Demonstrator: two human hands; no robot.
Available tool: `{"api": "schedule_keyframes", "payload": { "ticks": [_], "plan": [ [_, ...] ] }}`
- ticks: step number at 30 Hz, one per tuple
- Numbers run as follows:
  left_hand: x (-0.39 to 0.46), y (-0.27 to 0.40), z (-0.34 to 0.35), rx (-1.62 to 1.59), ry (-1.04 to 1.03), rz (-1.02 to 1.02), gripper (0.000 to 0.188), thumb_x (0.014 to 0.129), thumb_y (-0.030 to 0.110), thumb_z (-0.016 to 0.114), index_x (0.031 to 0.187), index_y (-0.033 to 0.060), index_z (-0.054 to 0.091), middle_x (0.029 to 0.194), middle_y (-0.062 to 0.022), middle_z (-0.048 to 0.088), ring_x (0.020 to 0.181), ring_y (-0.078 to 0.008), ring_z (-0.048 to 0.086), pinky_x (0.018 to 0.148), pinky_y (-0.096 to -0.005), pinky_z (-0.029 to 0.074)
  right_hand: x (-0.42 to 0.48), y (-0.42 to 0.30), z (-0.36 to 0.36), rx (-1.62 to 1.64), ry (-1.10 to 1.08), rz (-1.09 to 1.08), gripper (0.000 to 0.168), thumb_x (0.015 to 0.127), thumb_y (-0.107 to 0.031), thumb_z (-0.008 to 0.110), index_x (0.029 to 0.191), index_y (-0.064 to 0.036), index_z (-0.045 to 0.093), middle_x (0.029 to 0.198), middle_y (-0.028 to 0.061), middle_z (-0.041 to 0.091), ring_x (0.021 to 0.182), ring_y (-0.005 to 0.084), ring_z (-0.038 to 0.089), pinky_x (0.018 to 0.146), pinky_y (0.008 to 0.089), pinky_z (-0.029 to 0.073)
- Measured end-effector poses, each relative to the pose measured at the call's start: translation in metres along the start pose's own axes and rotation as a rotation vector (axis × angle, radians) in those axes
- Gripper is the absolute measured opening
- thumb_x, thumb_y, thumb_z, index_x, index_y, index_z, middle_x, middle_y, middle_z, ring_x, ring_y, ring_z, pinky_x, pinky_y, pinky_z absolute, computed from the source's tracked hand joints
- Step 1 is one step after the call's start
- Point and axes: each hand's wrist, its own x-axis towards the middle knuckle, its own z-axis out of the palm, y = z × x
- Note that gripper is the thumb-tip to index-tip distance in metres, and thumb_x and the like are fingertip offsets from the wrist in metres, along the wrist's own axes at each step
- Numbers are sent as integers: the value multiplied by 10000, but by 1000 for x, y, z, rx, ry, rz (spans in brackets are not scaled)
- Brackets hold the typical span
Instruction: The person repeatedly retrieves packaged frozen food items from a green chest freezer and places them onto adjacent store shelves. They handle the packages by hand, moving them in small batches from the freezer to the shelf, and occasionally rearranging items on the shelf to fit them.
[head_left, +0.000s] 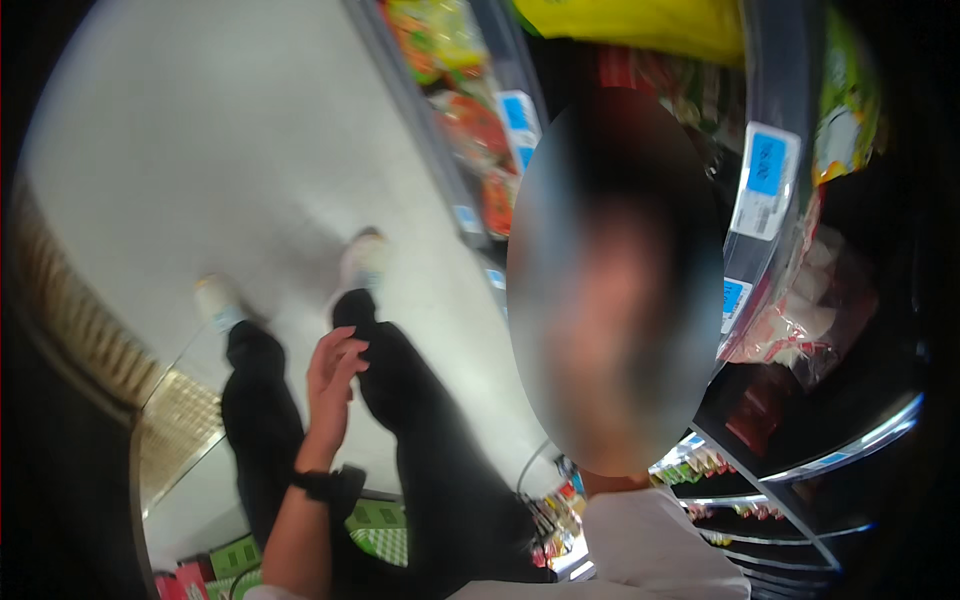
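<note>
My left hand (337, 361) hangs over the floor in front of my dark trousers, fingers loosely bent and a little apart, with nothing in it. A black wristband with a dark module (330, 486) circles that wrist. My right arm, in a white sleeve (652, 536), reaches toward the refrigerated-looking shelves. A blurred oval covers my right hand, so what it touches cannot be seen. Near it are a shelf-edge price label (765, 180), a clear bag of pale round food (814, 315) and a green packet (847, 112).
A lower shelf holds orange and yellow food packets (472, 124). Overhead in the picture lies a large yellow package (637, 22). Pale floor (187, 135) stretches ahead of my shoes. Perforated panels (184, 427) line the left, and a green basket (379, 525) sits behind my legs.
</note>
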Motion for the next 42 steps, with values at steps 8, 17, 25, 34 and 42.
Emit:
{"api": "schedule_keyframes", "payload": {
  "ticks": [8, 17, 25, 34, 42],
  "plan": [
    [-144, 116, -52, 143, 253, 493, 295, 897, 77, 584, 1191, 59, 563, 1032, -26, 629, 870, -107, 574, 675, -241, 463, -183, -178, 24, -405, -1092, 317, 206, 841, -92, 687, 1017, -4, 627, 873, 88, 675, 803, 164, 648, 765, 265, 504],
    [-398, 163, -105, 413, 821, 1074, 252, 885, 119, 587, 1129, 55, 580, 978, -70, 628, 838, -205, 602, 765, -325, 486, -190, -305, 20, 45, -1457, -39, 187, 896, 7, 547, 1083, 14, 542, 847, 54, 584, 792, 141, 585, 767, 270, 476],
    [-590, 35, 4, 129, 1412, 835, 213, 892, 148, 615, 1076, 41, 621, 970, -77, 652, 839, -175, 609, 746, -302, 488, -185, -391, 3, 15, -1734, -370, 142, 925, -54, 529, 1049, 9, 557, 849, 63, 599, 786, 121, 577, 750, 260, 467],
    [-685, -128, 64, -454, 1785, 713, 248, 889, 155, 614, 1106, 37, 628, 971, -90, 666, 803, -166, 595, 681, -289, 477, -310, -434, -49, 86, -2026, -401, 127, 923, -53, 533, 1023, 16, 569, 856, 75, 612, 785, 128, 587, 731, 267, 472],
    [-741, -290, 33, -845, 1911, 754, 207, 897, 143, 603, 1065, 23, 624, 851, -42, 649, 779, -108, 581, 631, -259, 461, -557, -417, -114, -186, -2432, -810, 149, 910, -67, 575, 1041, 1, 597, 934, 51, 634, 842, 148, 622, 764, 283, 484]
  ]
}}
